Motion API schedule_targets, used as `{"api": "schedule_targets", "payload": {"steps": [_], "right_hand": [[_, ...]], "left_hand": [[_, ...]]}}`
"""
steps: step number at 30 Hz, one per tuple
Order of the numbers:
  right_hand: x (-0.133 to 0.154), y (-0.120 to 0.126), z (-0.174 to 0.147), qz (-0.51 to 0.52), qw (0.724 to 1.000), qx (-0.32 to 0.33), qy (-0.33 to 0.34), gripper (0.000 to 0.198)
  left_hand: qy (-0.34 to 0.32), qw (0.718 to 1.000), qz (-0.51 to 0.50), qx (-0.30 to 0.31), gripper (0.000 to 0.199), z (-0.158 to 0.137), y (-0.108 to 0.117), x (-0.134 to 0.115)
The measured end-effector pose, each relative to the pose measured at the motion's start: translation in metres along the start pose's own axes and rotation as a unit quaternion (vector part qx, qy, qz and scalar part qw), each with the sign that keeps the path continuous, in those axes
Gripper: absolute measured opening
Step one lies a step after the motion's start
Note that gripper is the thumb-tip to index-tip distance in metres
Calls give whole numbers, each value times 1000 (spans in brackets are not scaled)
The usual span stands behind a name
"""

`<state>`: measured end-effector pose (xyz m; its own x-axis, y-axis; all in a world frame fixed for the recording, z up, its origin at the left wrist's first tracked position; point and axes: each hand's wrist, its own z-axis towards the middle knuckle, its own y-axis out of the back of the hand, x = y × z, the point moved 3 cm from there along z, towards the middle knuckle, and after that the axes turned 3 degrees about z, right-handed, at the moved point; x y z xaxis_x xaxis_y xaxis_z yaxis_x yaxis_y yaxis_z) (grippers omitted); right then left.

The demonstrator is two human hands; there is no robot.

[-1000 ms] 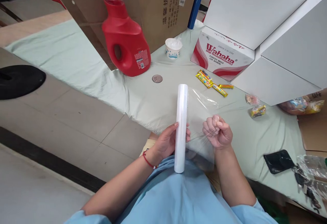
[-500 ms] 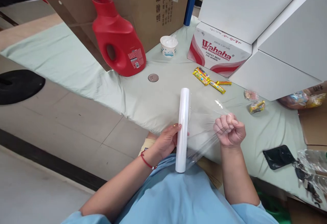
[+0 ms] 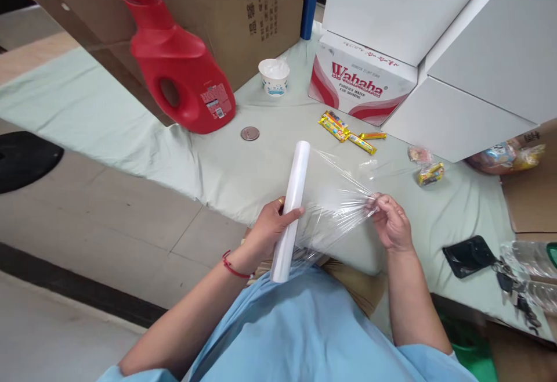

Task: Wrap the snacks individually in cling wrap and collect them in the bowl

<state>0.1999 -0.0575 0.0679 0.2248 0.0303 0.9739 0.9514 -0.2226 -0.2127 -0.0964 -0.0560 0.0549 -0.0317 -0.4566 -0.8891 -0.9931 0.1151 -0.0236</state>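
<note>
My left hand (image 3: 274, 224) is wrapped round a roll of plastic wrap (image 3: 296, 174), its thumb across the front. The roll leans, top end to the right, just above the near edge of the cloth-covered table. A clear sheet of the wrap (image 3: 335, 199) stretches from the roll to the right. My right hand (image 3: 391, 219) pinches the gathered end of that sheet, and creases fan out from its fingertips. Part of the left fingers is hidden behind the roll.
A red detergent jug (image 3: 187, 74) stands back left by a large cardboard box (image 3: 213, 10). Beyond lie a round metal disc (image 3: 249, 133), a paper cup (image 3: 275, 77), yellow snack packets (image 3: 343, 131) and a Wahaha carton (image 3: 361, 83). A black pouch (image 3: 467, 256) and keys (image 3: 516, 292) lie right.
The roll has shifted left and tilted, and my left thumb now lies over its front. My right hand has gone from a fist to a fingertip pinch, with the wrap bunched tighter.
</note>
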Motion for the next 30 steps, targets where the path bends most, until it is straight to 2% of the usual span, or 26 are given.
{"api": "schedule_targets", "payload": {"steps": [4,10,12,14,16,18,20,22,26,30], "right_hand": [[-11,9,-7,63,998,-24,-16,47],[-15,14,-13,64,996,-15,-61,51],[-17,15,-12,41,996,-17,-73,51],[-20,16,-9,21,995,-21,-92,50],[-24,15,-3,10,993,-25,-112,49],[-29,13,5,5,991,-23,-128,49],[-33,11,13,-7,991,-18,-136,48],[-38,11,21,-34,989,-16,-141,47],[-44,18,28,-97,984,-34,-143,43],[-47,24,28,-125,980,-18,-155,41]], "left_hand": [[20,996,-62,58,48,-3,-5,1],[39,994,-94,39,42,-4,-8,3],[12,998,-54,17,47,-1,-5,2],[-31,999,26,-25,63,6,0,-2],[-68,987,131,-63,79,16,5,-7],[-82,963,240,-89,75,30,10,-12],[-77,941,317,-90,57,43,16,-17],[-63,934,343,-76,51,54,24,-20],[-23,944,317,-86,71,67,41,-25],[5,939,334,-78,57,70,47,-27]]}}
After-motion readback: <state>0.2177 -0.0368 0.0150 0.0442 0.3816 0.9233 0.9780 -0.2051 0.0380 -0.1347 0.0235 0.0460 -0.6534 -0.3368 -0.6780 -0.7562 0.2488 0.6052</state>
